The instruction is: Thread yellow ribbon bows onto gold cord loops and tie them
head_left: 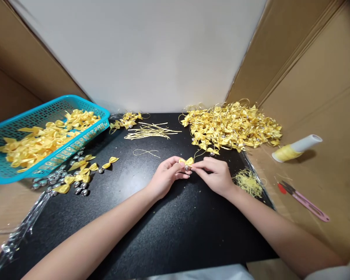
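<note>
At frame centre we pinch a glossy yellow satin bow [187, 161] with a small silvery bead, left hand [165, 179] and right hand [214, 175] fingertips closed narrowly on it.

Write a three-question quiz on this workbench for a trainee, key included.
1. True or false: the left hand and right hand pinch one yellow bow between them.
2. What holds loose bows on the person's left? A a blue basket, B a glass jar, C a paper bag.
3. What colour is the thread on the spool?
Key: 1 true; 2 A, the blue basket; 3 yellow.
</note>
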`<move>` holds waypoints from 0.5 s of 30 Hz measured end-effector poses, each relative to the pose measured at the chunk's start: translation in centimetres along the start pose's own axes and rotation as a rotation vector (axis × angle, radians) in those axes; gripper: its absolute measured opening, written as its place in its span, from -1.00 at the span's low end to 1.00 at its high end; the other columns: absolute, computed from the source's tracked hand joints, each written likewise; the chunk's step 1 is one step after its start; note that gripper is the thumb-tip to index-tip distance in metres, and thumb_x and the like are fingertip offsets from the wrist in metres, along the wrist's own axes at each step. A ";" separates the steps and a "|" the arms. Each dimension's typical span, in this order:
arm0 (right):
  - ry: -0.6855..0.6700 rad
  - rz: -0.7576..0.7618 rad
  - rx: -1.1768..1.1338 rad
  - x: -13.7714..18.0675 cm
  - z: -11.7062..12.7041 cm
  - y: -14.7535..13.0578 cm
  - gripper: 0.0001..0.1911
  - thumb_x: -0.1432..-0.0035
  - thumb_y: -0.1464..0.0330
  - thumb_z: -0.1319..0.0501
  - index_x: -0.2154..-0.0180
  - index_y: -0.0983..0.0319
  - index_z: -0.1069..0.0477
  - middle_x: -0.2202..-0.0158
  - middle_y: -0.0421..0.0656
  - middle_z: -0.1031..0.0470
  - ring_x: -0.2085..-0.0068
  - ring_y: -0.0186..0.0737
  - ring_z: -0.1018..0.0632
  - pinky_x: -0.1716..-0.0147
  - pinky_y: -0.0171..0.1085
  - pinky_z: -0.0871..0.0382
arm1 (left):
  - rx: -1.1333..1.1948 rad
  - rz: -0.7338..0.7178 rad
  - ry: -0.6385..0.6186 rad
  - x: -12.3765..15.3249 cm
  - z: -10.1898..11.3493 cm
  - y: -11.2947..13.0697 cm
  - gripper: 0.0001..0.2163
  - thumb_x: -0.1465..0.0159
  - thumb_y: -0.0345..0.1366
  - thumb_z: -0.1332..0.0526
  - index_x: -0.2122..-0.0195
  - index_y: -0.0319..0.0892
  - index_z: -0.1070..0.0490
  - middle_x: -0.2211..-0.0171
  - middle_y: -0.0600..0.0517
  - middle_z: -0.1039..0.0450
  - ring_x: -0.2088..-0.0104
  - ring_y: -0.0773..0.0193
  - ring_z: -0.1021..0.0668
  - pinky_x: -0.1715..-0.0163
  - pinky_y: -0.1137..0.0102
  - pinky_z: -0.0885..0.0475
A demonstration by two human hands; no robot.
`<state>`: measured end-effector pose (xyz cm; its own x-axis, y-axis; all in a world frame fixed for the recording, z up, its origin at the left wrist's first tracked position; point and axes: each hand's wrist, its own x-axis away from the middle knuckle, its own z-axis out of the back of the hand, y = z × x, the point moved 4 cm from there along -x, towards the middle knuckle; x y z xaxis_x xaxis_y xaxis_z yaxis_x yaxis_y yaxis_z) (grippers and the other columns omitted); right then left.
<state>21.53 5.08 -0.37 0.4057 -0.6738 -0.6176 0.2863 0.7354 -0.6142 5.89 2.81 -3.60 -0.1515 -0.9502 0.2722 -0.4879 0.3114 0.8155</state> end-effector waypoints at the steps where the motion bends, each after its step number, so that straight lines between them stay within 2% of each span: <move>1: -0.008 0.090 0.056 0.0 0.2 -0.2 -0.85 -0.22 0.41 -0.21 0.32 0.21 -0.57 0.56 -0.21 -0.44 0.53 -0.38 -0.39 0.50 -0.34 -0.26 | 0.002 0.011 -0.016 0.0 0.0 0.0 -0.77 -0.06 -0.24 -0.41 0.38 -0.25 -0.43 0.45 0.03 -0.53 0.46 0.37 -0.56 0.41 0.48 -0.48; 5: -0.120 0.371 0.297 0.1 0.6 -0.6 -0.76 -0.28 0.43 -0.11 0.22 0.19 -0.57 0.64 -0.23 -0.31 0.54 -0.31 -0.31 0.48 -0.25 -0.18 | -0.027 0.037 -0.040 0.1 0.0 -0.1 -0.76 -0.07 -0.23 -0.40 0.36 -0.25 -0.42 0.47 0.05 -0.49 0.49 0.40 -0.52 0.43 0.48 -0.46; 8: -0.185 0.382 0.320 0.3 0.5 -0.5 -0.75 -0.28 0.42 -0.08 0.20 0.15 -0.53 0.63 -0.24 -0.31 0.53 -0.29 -0.30 0.48 -0.23 -0.15 | -0.094 0.006 -0.031 0.2 0.0 0.0 -0.77 -0.09 -0.21 -0.38 0.37 -0.25 -0.43 0.45 0.05 -0.47 0.43 0.38 -0.51 0.41 0.47 -0.45; 10: -0.175 0.233 0.212 0.3 0.5 -0.2 -0.84 -0.24 0.39 -0.14 0.18 0.14 -0.48 0.54 -0.22 -0.37 0.49 -0.29 -0.34 0.45 -0.23 -0.20 | -0.147 -0.036 -0.011 0.2 0.1 0.2 -0.79 -0.10 -0.21 -0.37 0.37 -0.23 -0.43 0.41 0.05 -0.46 0.39 0.38 -0.50 0.38 0.47 -0.45; 12: -0.128 -0.016 0.026 0.4 0.8 0.4 -0.84 -0.22 0.34 -0.15 0.14 0.13 -0.39 0.46 -0.22 -0.38 0.46 -0.29 -0.36 0.45 -0.25 -0.24 | -0.197 -0.080 0.012 0.2 0.2 0.4 -0.81 -0.12 -0.22 -0.35 0.36 -0.22 -0.44 0.35 0.04 -0.48 0.35 0.38 -0.50 0.36 0.49 -0.44; 15: -0.014 -0.304 -0.283 -0.2 1.8 1.2 -0.88 -0.27 0.30 -0.04 0.23 0.13 -0.33 0.47 -0.22 -0.29 0.47 -0.29 -0.33 0.50 -0.28 -0.22 | -0.290 -0.133 0.014 0.2 0.3 0.6 -0.82 -0.16 -0.21 -0.31 0.37 -0.22 -0.40 0.28 0.01 -0.51 0.36 0.40 -0.48 0.38 0.50 -0.41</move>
<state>23.33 6.24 -0.13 0.3516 -0.8548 -0.3817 0.1459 0.4528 -0.8796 5.31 2.81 -3.15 -0.0898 -0.9832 0.1592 -0.2364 0.1763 0.9555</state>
